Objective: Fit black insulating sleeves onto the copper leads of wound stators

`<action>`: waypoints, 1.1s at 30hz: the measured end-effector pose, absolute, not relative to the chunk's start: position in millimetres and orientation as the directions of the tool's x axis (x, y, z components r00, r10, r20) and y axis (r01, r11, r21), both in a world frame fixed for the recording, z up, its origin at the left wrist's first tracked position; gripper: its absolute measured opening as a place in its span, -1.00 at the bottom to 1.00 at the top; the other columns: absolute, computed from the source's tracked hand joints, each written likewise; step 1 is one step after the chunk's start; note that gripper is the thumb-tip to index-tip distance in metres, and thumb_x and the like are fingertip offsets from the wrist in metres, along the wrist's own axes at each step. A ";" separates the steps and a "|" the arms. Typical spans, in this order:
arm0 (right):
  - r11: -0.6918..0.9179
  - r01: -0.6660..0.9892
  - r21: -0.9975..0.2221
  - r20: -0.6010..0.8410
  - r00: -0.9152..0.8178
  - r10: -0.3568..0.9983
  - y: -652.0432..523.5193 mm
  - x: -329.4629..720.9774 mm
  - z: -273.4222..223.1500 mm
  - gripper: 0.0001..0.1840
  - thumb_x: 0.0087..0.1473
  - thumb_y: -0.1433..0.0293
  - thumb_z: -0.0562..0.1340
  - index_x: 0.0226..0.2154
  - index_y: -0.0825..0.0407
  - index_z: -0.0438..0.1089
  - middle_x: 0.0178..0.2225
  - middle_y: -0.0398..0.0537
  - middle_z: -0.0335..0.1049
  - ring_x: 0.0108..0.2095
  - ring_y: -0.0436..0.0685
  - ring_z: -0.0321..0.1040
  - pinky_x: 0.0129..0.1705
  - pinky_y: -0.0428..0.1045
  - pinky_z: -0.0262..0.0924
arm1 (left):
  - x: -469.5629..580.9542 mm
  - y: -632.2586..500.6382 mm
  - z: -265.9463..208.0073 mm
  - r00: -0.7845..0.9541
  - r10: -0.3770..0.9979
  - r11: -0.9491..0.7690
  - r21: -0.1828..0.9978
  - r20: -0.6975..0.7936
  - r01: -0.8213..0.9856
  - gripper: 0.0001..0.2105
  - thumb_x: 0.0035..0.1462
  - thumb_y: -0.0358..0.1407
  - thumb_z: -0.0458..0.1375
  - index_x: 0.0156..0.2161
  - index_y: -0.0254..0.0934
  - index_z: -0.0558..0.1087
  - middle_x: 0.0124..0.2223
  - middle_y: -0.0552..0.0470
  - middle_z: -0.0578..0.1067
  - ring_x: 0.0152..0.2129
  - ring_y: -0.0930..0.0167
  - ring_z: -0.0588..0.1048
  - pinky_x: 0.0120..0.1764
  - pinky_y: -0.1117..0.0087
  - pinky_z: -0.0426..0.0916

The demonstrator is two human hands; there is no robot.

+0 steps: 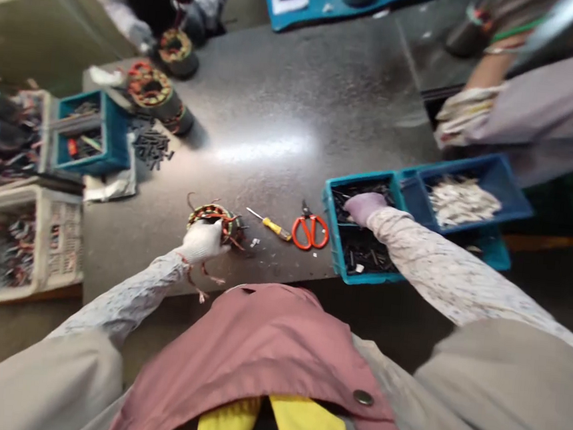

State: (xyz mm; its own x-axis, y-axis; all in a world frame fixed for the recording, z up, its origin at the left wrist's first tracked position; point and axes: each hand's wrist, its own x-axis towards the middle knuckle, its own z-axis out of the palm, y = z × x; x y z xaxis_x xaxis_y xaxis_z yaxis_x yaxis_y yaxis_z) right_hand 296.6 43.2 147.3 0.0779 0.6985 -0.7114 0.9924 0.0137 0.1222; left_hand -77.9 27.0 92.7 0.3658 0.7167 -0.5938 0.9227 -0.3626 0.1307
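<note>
My left hand [203, 240], in a white knitted glove, grips the near rim of a wound motor stator [232, 227] standing on the metal table. Reddish lead wires hang from the stator over the table edge. My right hand [365, 207], in a purple glove, reaches into the upper compartment of a blue parts bin [328, 208] holding small black strips. Its fingertips are hidden among them. Between my hands lie a yellow-handled screwdriver [276, 228] and orange-handled scissors [310, 230].
More stators [149, 89] stand at the far left, near a co-worker's gloved hands [142, 35]. A blue box [116, 133] and loose black strips [152, 146] lie left. White crates [38, 240] flank the table. Right, a tray [516, 195] holds white pieces near another person's gloved hand [468, 114].
</note>
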 end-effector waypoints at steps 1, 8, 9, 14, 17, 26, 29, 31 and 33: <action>0.039 0.986 0.164 -0.729 0.095 0.678 45.1 295.2 145.5 -0.91 -0.03 0.53 0.33 -0.42 0.21 0.59 -0.32 0.36 0.54 -0.20 0.44 0.51 -0.18 0.28 0.32 | -77.3 27.1 91.4 0.368 0.705 -0.375 0.121 -0.607 0.919 -0.44 0.03 -0.05 0.16 0.09 -0.34 0.37 -0.05 -0.26 0.56 -0.07 0.09 0.51 -0.07 0.25 0.39; -0.197 0.966 0.166 -0.537 0.256 0.804 42.2 300.9 170.5 -0.84 0.05 0.46 0.29 -0.28 0.11 0.57 -0.17 0.33 0.49 -0.11 0.48 0.43 -0.05 0.41 0.21 | -85.5 29.2 88.7 0.439 0.635 -0.396 0.219 -0.636 0.892 -0.49 0.04 -0.09 0.15 0.06 -0.34 0.40 -0.11 -0.23 0.56 -0.15 0.10 0.54 -0.12 0.23 0.39; -0.300 0.952 0.065 -0.473 0.295 0.830 36.4 297.9 174.9 -0.84 0.03 0.47 0.29 -0.29 0.09 0.57 -0.24 0.27 0.50 -0.12 0.45 0.43 -0.01 0.41 0.18 | -87.8 28.6 87.9 0.461 0.626 -0.410 0.238 -0.628 0.881 -0.50 0.04 -0.11 0.16 0.06 -0.33 0.41 -0.09 -0.23 0.56 -0.12 0.10 0.54 -0.10 0.23 0.38; -0.481 0.771 -0.417 -0.493 0.253 0.833 -15.6 220.6 160.7 -0.53 0.20 0.09 0.10 -0.22 0.10 0.54 -0.45 0.00 0.46 -0.49 0.06 0.34 -0.34 0.04 0.31 | -94.1 24.9 81.3 0.535 0.608 -0.467 0.281 -0.587 0.839 -0.49 0.05 -0.17 0.17 0.11 -0.30 0.38 0.01 -0.24 0.51 -0.02 0.10 0.48 -0.02 0.24 0.34; -0.690 0.282 -0.667 -0.680 0.148 0.718 -35.3 149.7 130.4 -0.44 -0.11 -0.06 0.33 -0.33 0.12 0.51 -0.53 -0.10 0.38 -0.62 -0.07 0.20 -0.59 -0.11 0.12 | -93.3 23.8 77.8 0.551 0.604 -0.486 0.281 -0.575 0.827 -0.51 0.06 -0.16 0.15 0.10 -0.30 0.38 -0.02 -0.24 0.52 -0.06 0.10 0.50 -0.07 0.24 0.36; -0.698 0.066 -0.713 -0.685 0.151 0.713 -7.0 98.2 104.8 -0.61 -0.23 0.33 0.48 -0.28 0.14 0.53 -0.50 -0.08 0.48 -0.55 -0.01 0.39 -0.58 -0.14 0.24 | -89.3 25.0 76.9 0.570 0.586 -0.497 0.299 -0.576 0.814 -0.53 0.05 -0.14 0.15 0.05 -0.33 0.39 -0.11 -0.24 0.55 -0.15 0.11 0.53 -0.14 0.22 0.39; -0.547 0.441 -0.712 -0.592 0.042 0.805 5.6 98.9 107.3 -0.73 -0.08 0.38 0.40 -0.25 0.12 0.58 -0.48 -0.10 0.52 -0.53 0.00 0.40 -0.52 -0.14 0.25 | -88.7 25.4 76.9 0.583 0.578 -0.493 0.325 -0.571 0.807 -0.51 0.04 -0.15 0.16 0.08 -0.30 0.38 -0.09 -0.23 0.54 -0.15 0.12 0.53 -0.15 0.23 0.39; -0.377 0.624 -0.684 -0.555 -0.111 0.824 12.0 101.6 108.8 -0.76 -0.02 0.40 0.35 -0.23 0.10 0.59 -0.48 -0.14 0.54 -0.50 0.00 0.41 -0.45 -0.14 0.27 | -88.4 25.1 76.0 0.590 0.578 -0.484 0.345 -0.564 0.804 -0.52 0.04 -0.16 0.15 0.08 -0.29 0.38 -0.08 -0.23 0.54 -0.14 0.10 0.52 -0.16 0.23 0.40; -0.252 0.694 -0.675 -0.538 -0.229 0.811 14.2 107.5 111.4 -0.69 0.03 0.39 0.32 -0.13 0.07 0.57 -0.42 -0.15 0.56 -0.44 0.01 0.44 -0.35 -0.12 0.30 | -88.0 24.6 74.7 0.591 0.579 -0.470 0.362 -0.562 0.805 -0.54 0.05 -0.16 0.14 0.06 -0.30 0.39 -0.09 -0.25 0.54 -0.13 0.08 0.52 -0.16 0.21 0.41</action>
State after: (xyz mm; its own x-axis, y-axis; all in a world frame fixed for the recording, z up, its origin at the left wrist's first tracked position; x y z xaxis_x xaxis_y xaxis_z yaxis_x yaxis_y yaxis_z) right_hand 107.5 14.2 111.4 -0.2285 0.8114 -0.5380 0.6937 -0.2521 -0.6747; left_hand -88.0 24.6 74.7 0.5908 0.5793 -0.5615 0.8049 -0.4704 0.3617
